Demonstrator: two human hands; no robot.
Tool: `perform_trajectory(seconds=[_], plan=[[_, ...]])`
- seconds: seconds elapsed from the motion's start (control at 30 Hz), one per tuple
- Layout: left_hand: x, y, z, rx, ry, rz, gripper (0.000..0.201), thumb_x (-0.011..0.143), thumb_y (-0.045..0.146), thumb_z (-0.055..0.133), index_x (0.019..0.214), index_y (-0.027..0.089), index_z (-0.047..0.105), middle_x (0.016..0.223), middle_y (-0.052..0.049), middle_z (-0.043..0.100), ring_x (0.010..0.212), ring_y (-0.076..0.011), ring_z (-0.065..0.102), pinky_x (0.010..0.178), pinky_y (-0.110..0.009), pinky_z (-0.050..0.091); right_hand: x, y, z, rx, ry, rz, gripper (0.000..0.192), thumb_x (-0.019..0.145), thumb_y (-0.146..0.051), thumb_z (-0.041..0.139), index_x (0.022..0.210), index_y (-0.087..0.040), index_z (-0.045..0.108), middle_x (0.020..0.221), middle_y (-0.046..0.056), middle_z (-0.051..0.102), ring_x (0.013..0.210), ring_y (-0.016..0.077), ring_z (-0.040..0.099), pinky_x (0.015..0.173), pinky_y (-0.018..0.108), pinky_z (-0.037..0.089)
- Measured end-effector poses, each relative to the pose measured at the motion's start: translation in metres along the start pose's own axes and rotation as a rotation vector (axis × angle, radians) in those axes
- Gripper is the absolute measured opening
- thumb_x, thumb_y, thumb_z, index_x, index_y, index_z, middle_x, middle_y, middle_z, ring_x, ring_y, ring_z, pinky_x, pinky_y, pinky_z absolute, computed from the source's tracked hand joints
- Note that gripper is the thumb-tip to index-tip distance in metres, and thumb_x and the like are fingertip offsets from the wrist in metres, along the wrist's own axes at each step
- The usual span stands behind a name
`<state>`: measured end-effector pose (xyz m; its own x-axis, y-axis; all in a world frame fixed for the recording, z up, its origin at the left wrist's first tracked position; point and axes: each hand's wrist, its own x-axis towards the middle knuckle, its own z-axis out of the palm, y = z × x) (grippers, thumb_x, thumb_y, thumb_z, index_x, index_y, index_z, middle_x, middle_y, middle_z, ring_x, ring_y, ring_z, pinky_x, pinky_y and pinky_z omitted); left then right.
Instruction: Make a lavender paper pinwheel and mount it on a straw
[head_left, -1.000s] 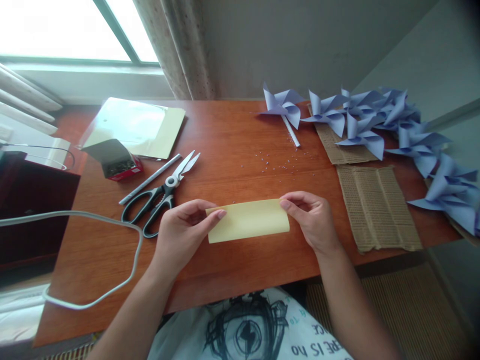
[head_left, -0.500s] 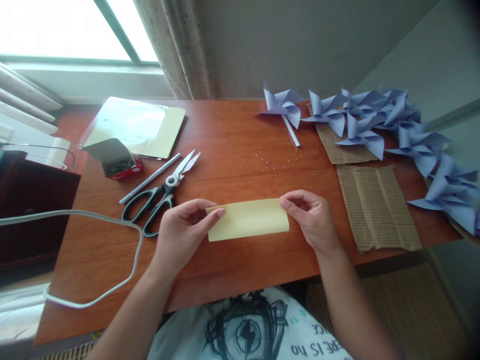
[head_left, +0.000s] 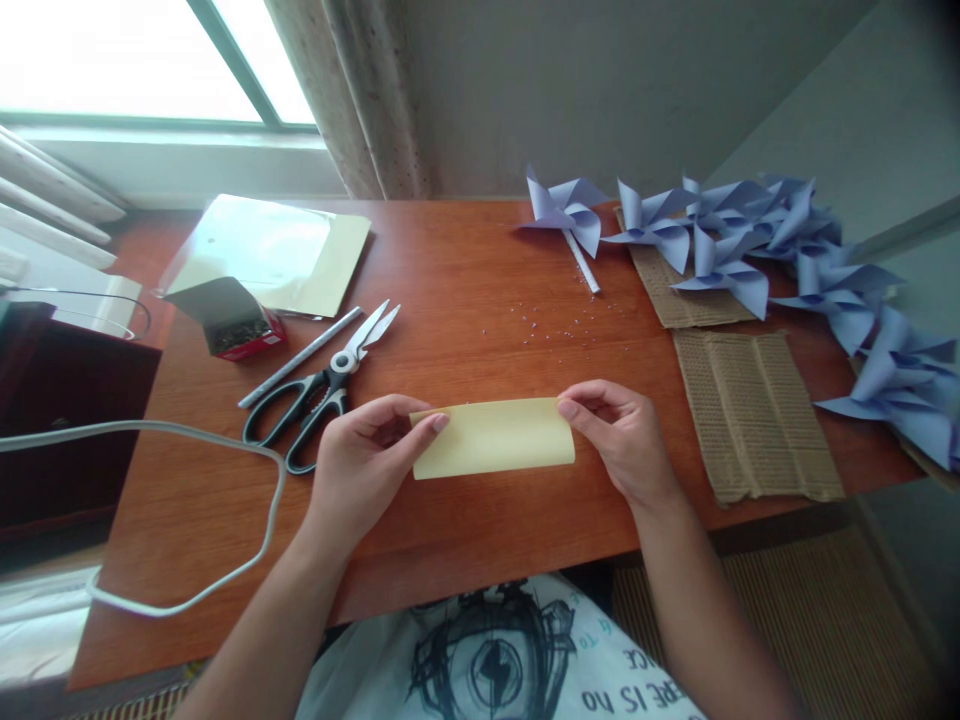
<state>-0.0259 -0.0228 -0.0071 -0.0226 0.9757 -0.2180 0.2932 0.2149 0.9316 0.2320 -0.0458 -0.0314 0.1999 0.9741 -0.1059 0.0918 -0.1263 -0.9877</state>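
A sheet of yellow paper (head_left: 495, 440), bent over lengthwise along its top, is held up between my two hands above the table's front part. My left hand (head_left: 371, 450) pinches its upper left corner between thumb and fingers. At the upper right corner, my right hand (head_left: 611, 430) grips the sheet the same way. Black-handled scissors (head_left: 341, 370) lie with blades parted just beyond my left hand. Alongside them rests a thin rolled paper stick (head_left: 300, 357). The paper's underside and some fingertips are hidden.
Several purple paper pinwheels (head_left: 720, 265) crowd the back right, some on cardboard (head_left: 757, 415). One pinwheel (head_left: 566, 208) with a stick lies near small purple scraps. At left are an open red box (head_left: 247, 335), a pack of yellow paper (head_left: 349, 260) and a white cable (head_left: 277, 500).
The yellow paper and both hands have shifted very slightly to the left. Both pinches hold as before, and nothing else has visibly moved.
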Motion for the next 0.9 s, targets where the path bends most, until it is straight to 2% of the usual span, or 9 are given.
perform_trajectory(seconds=[0.9], plan=[[0.0009,-0.0031,-0.0005,-0.018,-0.053,0.029,0.025,0.078,0.039,0.081,0.078,0.015,0.071,0.057,0.003,0.054,0.05,-0.0075,0.043,0.046,-0.019,0.032,0.0009,0.0019,-0.0006,0.051,-0.029,-0.013,0.008,0.08,-0.031,0.084,0.082,-0.025,0.078,0.08,-0.002,0.076,0.072,0.0122,0.068,0.066,0.02,0.054]])
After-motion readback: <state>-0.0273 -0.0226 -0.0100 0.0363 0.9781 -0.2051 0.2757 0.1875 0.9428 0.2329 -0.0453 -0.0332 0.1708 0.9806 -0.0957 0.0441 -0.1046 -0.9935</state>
